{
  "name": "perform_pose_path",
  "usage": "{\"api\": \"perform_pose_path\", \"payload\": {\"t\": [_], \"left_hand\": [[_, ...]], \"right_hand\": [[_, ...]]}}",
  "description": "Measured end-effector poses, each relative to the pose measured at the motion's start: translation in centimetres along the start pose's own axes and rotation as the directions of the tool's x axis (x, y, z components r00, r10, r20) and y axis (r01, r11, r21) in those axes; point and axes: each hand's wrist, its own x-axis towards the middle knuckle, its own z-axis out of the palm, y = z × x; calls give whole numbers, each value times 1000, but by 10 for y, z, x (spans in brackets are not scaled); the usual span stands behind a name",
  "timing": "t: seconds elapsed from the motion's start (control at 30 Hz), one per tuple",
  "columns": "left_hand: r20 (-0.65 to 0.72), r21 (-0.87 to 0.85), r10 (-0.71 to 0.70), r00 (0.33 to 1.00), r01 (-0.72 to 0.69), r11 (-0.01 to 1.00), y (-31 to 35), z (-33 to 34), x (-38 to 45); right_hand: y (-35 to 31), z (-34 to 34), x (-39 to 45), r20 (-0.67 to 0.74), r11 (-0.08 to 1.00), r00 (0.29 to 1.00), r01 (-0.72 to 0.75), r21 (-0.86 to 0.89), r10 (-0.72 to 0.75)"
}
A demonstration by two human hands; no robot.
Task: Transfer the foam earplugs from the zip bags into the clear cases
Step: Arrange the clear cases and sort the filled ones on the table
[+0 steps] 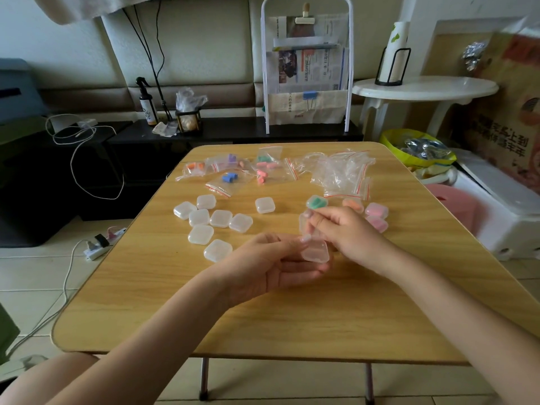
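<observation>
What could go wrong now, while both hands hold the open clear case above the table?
1. The left hand and right hand hold the open clear case in the air; if the grip slips, it may fall on the table.
2. The filled cases lie right behind the right hand, so its move back could knock them.
3. The empty zip bags lie beside the full zip bags; they may get mixed.
</observation>
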Motion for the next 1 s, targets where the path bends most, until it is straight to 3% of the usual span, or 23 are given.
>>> {"api": "perform_pose_path", "payload": {"t": [0.1,0.2,0.3,0.53,0.7,1.0], "left_hand": [[-111,-26,10,994,-13,1000,0,-1,3],[-204,-43,60,977,-70,997,3,-4,5],[-234,-55,106,966,-122,991,5,-7,4],[-270,-64,174,947,-198,978,4,-8,3],[-319,-60,193,928,-223,973,4,-6,3],[-260,-62,150,954,-172,983,0,-3,3]], "right_hand": [[2,0,4,-60,991,990,-125,37,127],[-4,-3,7,-10,911,961,-258,321,276],[-7,-5,4,52,818,965,-246,520,257],[-10,-2,-3,34,843,997,-79,532,72],[-11,0,-6,5,880,998,-52,472,56],[-14,6,-9,-116,909,993,18,417,33]]}}
